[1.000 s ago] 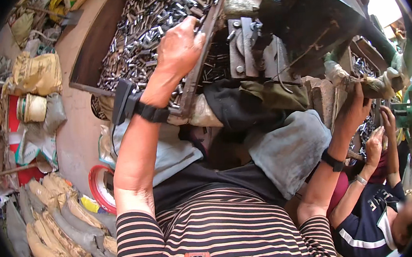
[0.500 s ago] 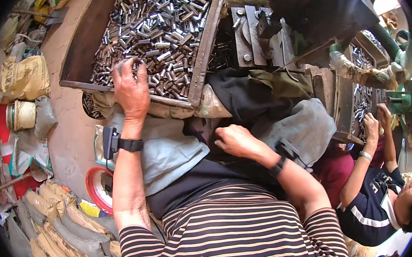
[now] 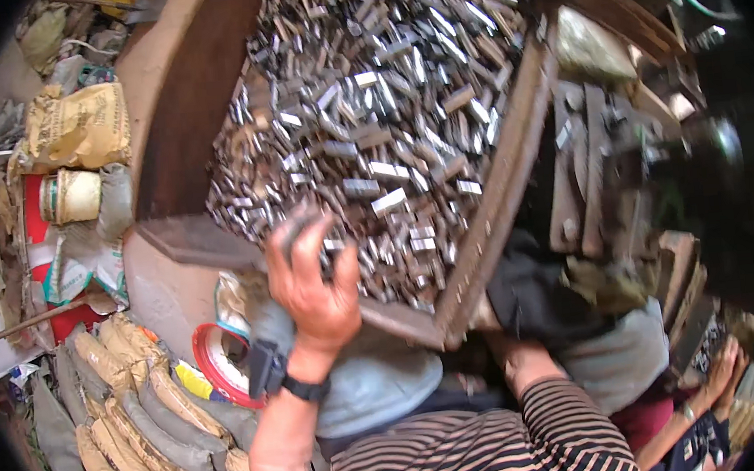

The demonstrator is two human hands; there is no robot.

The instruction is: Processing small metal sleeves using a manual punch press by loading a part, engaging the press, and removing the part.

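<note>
A wooden box (image 3: 500,211) in front of me holds a heap of short, shiny metal cylinders (image 3: 386,136). My left hand (image 3: 314,286) reaches over the box's near edge, its fingers bent and apart, the tips among the cylinders at the near corner. I see no piece gripped in it, though the fingertips are blurred. My right hand (image 3: 529,364) goes down under the near right corner of the box. Only its wrist end shows; the fingers are hidden. A light blue-grey cloth (image 3: 381,383) covers my lap beside a dark cloth (image 3: 530,289).
Right of the box stands a machine with upright metal plates (image 3: 580,173). A co-worker's hands (image 3: 726,375) show at the far right. Filled long sacks (image 3: 134,436) lie at the lower left, near a red-rimmed round container (image 3: 218,361). A white bucket (image 3: 77,194) stands farther left.
The view has shifted and come closer to the box. My right hand has moved forward from above my lap to under the box's corner. My left hand stays at the box's near edge.
</note>
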